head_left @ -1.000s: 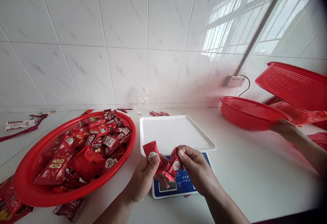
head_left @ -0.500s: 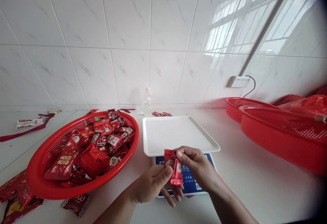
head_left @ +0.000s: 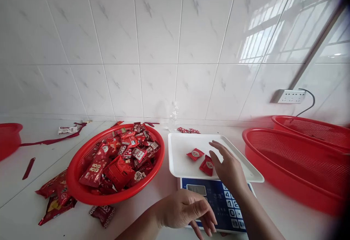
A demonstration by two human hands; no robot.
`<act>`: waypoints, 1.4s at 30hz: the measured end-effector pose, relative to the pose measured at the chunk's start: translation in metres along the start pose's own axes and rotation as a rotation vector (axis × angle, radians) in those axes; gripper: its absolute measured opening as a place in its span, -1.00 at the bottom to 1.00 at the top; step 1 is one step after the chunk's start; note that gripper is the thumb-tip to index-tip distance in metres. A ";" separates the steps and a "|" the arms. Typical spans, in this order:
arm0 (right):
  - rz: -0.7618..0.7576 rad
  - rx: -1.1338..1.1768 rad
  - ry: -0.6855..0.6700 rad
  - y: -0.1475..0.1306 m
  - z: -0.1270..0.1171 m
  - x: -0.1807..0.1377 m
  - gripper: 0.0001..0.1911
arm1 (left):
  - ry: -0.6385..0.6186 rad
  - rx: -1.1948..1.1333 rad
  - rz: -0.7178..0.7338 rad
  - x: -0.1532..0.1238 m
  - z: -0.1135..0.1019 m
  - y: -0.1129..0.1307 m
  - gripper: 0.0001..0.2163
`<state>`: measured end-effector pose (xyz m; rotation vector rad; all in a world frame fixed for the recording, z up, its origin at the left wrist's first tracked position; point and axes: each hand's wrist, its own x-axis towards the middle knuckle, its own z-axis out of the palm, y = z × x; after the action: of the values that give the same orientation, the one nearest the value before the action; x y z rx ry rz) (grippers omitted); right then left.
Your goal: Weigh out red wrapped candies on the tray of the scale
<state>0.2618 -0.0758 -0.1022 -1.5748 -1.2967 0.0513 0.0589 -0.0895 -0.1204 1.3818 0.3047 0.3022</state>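
Two red wrapped candies, one flatter (head_left: 195, 154) and one nearer (head_left: 207, 165), lie apart on the white tray (head_left: 180, 141) of a blue digital scale (head_left: 216, 200). My right hand (head_left: 228, 163) is over the tray's right part, fingers spread, beside the nearer candy and holding nothing. Above the scale's front panel hangs my left hand (head_left: 188, 211), its fingers loose and apart with nothing in them; it covers part of the keys and display edge. To the left stands a red basket (head_left: 75, 181) heaped with red-wrapped snacks (head_left: 120, 170).
Several snack packets (head_left: 57, 200) lie on the counter left of the basket, and one dark red packet (head_left: 102, 214) sits in front of it. Red baskets (head_left: 290, 174) stand at the right. A clear plastic bottle (head_left: 174, 117) is against the wall, below a power strip (head_left: 291, 96) further right.
Both hands have let go of the red candies, which now lie on the scale tray. My right hand has moved forward over the tray. The view has turned left.
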 end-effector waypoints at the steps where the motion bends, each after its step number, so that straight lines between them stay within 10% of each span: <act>1: -0.096 -0.057 0.047 0.002 0.000 -0.003 -0.67 | 0.011 -0.003 0.008 0.000 0.000 0.000 -0.32; 6: -0.536 -0.162 0.228 0.007 0.000 -0.016 -0.80 | 0.218 0.097 0.095 -0.010 0.008 0.019 -0.43; 12: -0.658 -0.038 0.181 -0.004 0.000 -0.027 -0.82 | 0.506 0.521 0.171 -0.054 0.013 0.083 -0.75; 17: -0.672 0.099 0.123 -0.017 -0.005 -0.033 -0.78 | 0.857 1.120 -0.216 -0.071 -0.043 0.109 -0.73; 26: -0.604 0.184 0.098 -0.012 -0.006 -0.034 -0.79 | 0.717 1.358 -0.604 -0.050 -0.113 0.079 -0.24; 42: -0.508 0.224 0.074 -0.013 -0.008 -0.033 -0.84 | 0.778 1.297 -0.632 -0.031 -0.139 0.082 -0.62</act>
<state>0.2437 -0.1068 -0.1066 -1.0179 -1.5389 -0.1735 -0.0253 0.0386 -0.0612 2.2509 1.7752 0.0634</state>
